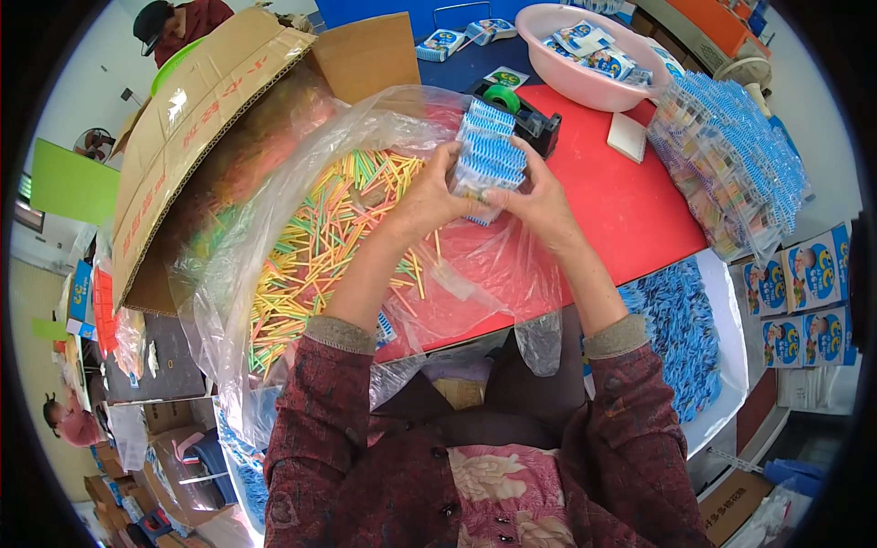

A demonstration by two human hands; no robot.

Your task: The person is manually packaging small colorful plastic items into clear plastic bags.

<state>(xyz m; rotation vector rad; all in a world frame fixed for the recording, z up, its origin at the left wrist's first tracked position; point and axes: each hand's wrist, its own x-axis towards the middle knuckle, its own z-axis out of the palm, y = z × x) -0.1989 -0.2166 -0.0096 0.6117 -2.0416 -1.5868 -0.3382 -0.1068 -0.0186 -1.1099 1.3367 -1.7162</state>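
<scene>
Blue packets (491, 151) just beside the tape dispenser (546, 135) looked light, slippery and best held by their sides, where left hand (427, 196) and right hand (543, 198) clamped them.

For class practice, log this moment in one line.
left hand | right hand | both holding blue-and-white packet stack | nearby: thin multicoloured sticks

From my end I see ridged, glossy plastic on the stack of blue-and-white packets (492, 155), thin, shiny, wrinkled film on the large clear plastic bag (539, 345), and a smooth, plastic look on the slim yellow, green and pink sticks (315, 242). I read the big brown cardboard box (196, 123) as matt with a rough corrugated edge, and the round pale-pink basin (568, 80) as smooth plastic. To me the patterned maroon sleeves (315, 397) look like matt cloth.
</scene>
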